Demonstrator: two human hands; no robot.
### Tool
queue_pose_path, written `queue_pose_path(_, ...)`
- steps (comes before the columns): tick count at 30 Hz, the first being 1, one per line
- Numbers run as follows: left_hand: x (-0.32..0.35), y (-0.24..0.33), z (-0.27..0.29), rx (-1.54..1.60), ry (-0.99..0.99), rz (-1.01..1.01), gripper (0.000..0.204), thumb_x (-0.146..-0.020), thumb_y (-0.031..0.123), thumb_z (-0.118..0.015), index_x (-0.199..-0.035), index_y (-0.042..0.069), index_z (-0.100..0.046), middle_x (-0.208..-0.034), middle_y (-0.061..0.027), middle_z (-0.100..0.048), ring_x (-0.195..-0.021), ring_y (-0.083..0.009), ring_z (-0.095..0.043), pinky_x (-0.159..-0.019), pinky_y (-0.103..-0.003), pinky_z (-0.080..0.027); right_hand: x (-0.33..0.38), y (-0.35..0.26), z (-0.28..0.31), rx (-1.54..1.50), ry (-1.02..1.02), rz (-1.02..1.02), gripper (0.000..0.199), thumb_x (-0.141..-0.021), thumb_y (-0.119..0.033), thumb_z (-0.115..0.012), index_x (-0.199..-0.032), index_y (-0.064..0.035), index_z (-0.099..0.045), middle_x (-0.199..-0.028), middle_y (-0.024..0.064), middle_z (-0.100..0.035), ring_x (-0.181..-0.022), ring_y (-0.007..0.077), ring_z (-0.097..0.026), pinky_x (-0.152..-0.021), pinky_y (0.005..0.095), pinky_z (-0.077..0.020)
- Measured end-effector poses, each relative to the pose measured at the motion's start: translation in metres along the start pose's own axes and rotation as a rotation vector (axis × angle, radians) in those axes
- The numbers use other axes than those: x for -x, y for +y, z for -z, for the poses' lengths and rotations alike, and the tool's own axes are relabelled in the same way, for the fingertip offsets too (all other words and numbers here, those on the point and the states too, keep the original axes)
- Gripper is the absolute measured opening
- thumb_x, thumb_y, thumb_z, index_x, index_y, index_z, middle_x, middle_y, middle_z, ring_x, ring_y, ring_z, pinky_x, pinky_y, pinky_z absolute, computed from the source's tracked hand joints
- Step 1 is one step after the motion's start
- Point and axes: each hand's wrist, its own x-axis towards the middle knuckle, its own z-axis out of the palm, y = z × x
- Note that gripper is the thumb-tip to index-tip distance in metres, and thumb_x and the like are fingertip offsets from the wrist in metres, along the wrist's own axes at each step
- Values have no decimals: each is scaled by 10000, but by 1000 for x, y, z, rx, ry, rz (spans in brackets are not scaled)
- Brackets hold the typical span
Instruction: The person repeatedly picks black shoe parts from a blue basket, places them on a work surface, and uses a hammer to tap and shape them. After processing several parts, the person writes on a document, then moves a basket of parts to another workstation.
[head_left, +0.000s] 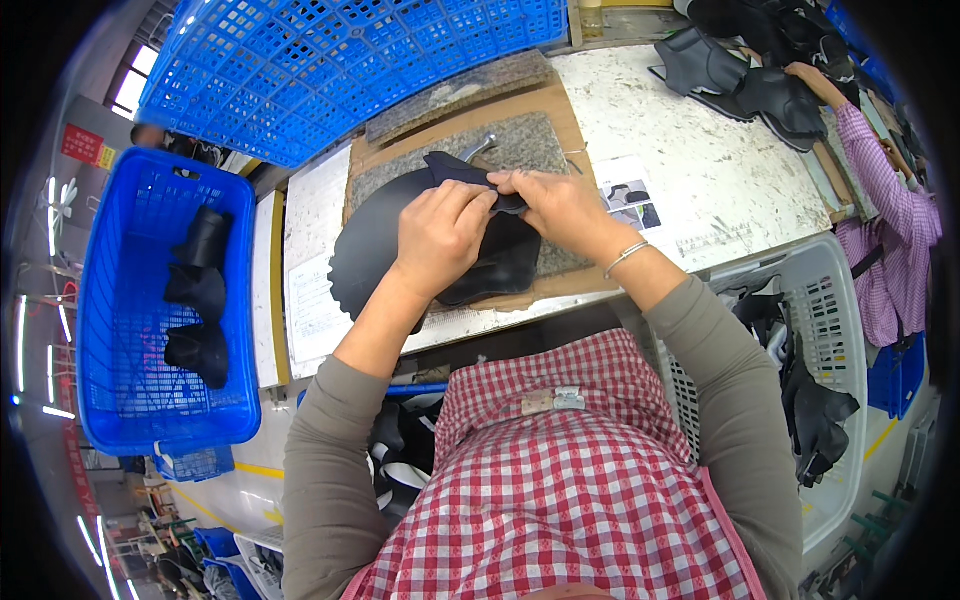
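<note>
Black scalloped sheet work, held in two hands at a bench

Blue plastic crate [238, 300], far left: containing curved black pieces [197, 293]. Black scallop-edged sheet work [372, 235]: lying over a speckled stone slab [530, 135] on the white workbench [690, 150]. Left hand [445, 228]: pinching the work near its upper edge, fingers bunched together. Metal tool [480, 147]: protruding just behind the work. Right hand [558, 207], braceleted: pinching the same edge, thumb and fingers closed, just beside the left. Illustrated sheet [632, 205]: lying near the right wrist. Pale slatted basket [838, 330]: holding black and white pieces. Co-worker's checked sleeve [880, 180], far right: reaching toward black parts [775, 100].
</note>
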Motion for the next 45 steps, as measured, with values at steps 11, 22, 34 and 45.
queue_pose_path(11,-5,3,7,-7,-76,34,145,-799,48,-735,-940,50,-702,-837,-60,-672,-747,-253,-664,-676,-368,-528,0,5,1,20,42,121,437,-821,-91,-780,-1235,-35,-652,-1088,142,-754,-983,307,-738,-852,398,-612)
queue_pose_path(22,4,-1,9,51,-127,98,213,-772,1,-682,-972,71,-704,-932,-55,-689,-841,-262,-681,-718,-378,-544,-13,-31,1,432,10,86,89,-872,-124,-612,-939,-73,-639,-815,69,-710,-752,229,-744,-585,353,-569)
queue_pose_path(34,17,-41,14,-181,-487,206,712,-858,181,-726,-1525,302,-506,-1643,-109,-372,-1530,-371,-291,-1238,-627,-154,17,-35,-8,194,318,49,231,-903,-100,-634,-1121,-33,-674,-1274,154,-692,-1218,349,-665,-966,432,-584)
queue_pose_path(45,19,-3,7,-648,-430,130,697,-931,93,-524,-1596,270,-407,-1603,-158,-415,-1368,-410,-461,-1136,-634,-272,33,-30,-104,192,-97,-126,644,-900,-543,-653,-1310,-46,-660,-1359,178,-622,-1308,382,-528,-1162,527,-324)
